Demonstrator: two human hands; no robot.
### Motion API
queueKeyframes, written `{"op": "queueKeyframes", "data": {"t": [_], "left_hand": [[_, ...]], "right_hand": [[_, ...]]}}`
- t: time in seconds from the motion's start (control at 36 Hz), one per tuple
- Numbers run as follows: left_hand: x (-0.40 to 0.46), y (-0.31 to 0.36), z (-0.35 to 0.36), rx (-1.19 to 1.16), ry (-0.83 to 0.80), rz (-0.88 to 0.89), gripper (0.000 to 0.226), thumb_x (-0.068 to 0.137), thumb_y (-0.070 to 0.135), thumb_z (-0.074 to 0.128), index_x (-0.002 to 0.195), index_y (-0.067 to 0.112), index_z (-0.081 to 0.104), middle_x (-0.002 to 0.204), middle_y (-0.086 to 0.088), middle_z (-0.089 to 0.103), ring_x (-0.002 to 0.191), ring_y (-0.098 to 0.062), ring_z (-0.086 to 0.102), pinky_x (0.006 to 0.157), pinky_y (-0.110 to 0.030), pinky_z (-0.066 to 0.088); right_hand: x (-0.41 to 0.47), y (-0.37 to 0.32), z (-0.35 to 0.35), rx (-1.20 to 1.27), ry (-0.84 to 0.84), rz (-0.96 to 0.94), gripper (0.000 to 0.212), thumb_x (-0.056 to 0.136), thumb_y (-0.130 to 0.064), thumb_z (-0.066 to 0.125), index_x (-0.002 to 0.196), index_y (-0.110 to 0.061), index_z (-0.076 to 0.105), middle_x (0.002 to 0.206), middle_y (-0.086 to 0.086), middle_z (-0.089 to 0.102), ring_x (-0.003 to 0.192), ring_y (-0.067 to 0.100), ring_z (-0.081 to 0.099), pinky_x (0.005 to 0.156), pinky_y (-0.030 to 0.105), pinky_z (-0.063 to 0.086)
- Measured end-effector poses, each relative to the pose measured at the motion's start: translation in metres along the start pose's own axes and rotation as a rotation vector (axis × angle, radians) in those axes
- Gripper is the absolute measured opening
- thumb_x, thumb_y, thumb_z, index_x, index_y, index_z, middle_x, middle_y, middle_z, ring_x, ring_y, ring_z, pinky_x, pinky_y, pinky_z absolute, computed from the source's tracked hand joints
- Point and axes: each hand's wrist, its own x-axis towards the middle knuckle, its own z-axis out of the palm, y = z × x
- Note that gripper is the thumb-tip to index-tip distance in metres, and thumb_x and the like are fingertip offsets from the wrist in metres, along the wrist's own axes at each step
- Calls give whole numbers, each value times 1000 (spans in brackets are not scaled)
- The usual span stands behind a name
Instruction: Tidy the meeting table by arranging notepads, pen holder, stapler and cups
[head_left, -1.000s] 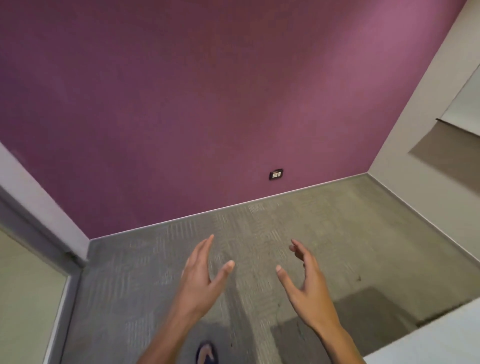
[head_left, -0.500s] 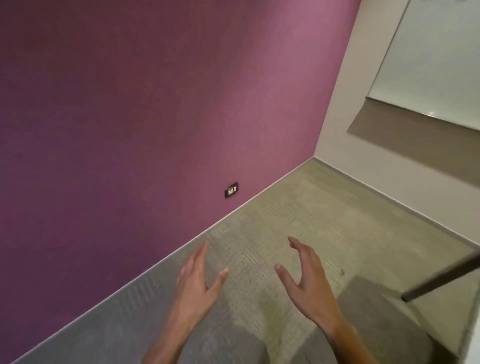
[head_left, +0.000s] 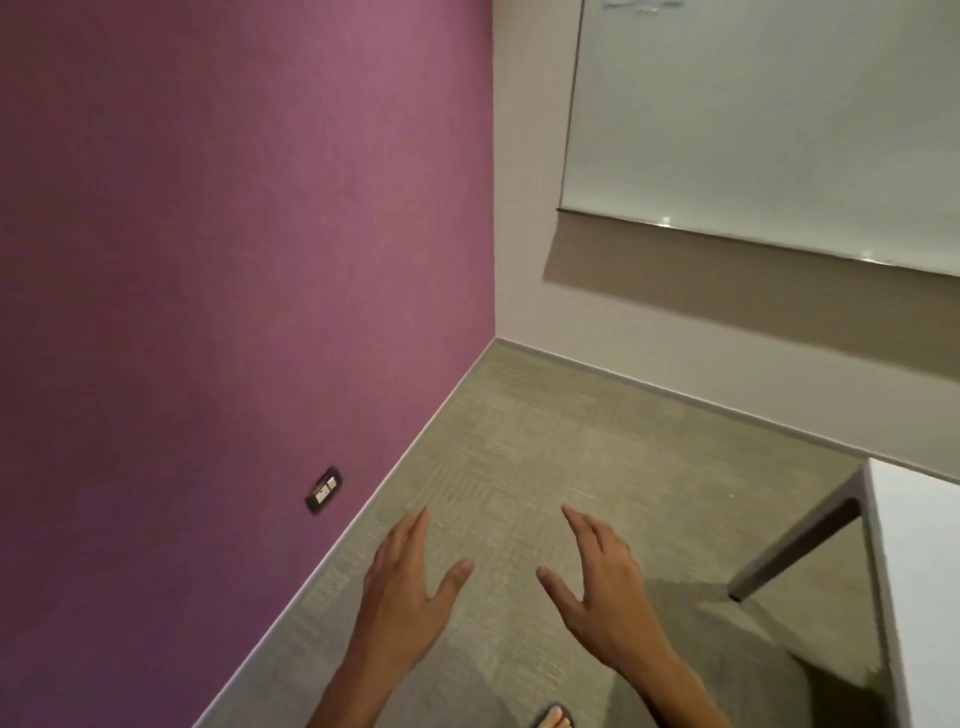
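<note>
My left hand (head_left: 405, 597) and my right hand (head_left: 602, 592) are held out in front of me over the carpet, palms facing each other, fingers spread, holding nothing. A corner of the white meeting table (head_left: 919, 561) shows at the right edge, with one slanted dark leg (head_left: 795, 551) under it. No notepad, pen holder, stapler or cup is in view.
A purple wall (head_left: 234, 260) with a low wall socket (head_left: 323, 489) fills the left. A pale wall with a whiteboard (head_left: 769, 114) stands ahead on the right. Grey-green carpet (head_left: 545, 441) covers the floor. My sandalled foot (head_left: 553, 718) shows at the bottom.
My view has swung to the right: the room corner and whiteboard came in, then the table corner appeared at the right. Both hands stayed open in front of me.
</note>
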Motion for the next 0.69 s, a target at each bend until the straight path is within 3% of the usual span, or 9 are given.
{"op": "queueKeyframes", "data": {"t": [0.14, 0.69], "left_hand": [[94, 55, 17, 27, -71, 88, 95, 78, 79, 40, 157, 30, 19, 163, 10, 23, 149, -12, 24, 120, -43, 28], [461, 205, 106, 98, -296, 463, 87, 87, 72, 44, 158, 28, 18, 165, 6, 20, 151, -12, 17, 122, -40, 21]], "right_hand": [[72, 33, -39, -47, 40, 41, 76, 93, -62, 47, 157, -30, 23, 155, -6, 32, 144, 16, 28, 120, 39, 28], [339, 146, -132, 1, 327, 434, 78, 93, -62, 50, 159, -36, 16, 162, -4, 25, 152, 21, 15, 123, 47, 24]]}}
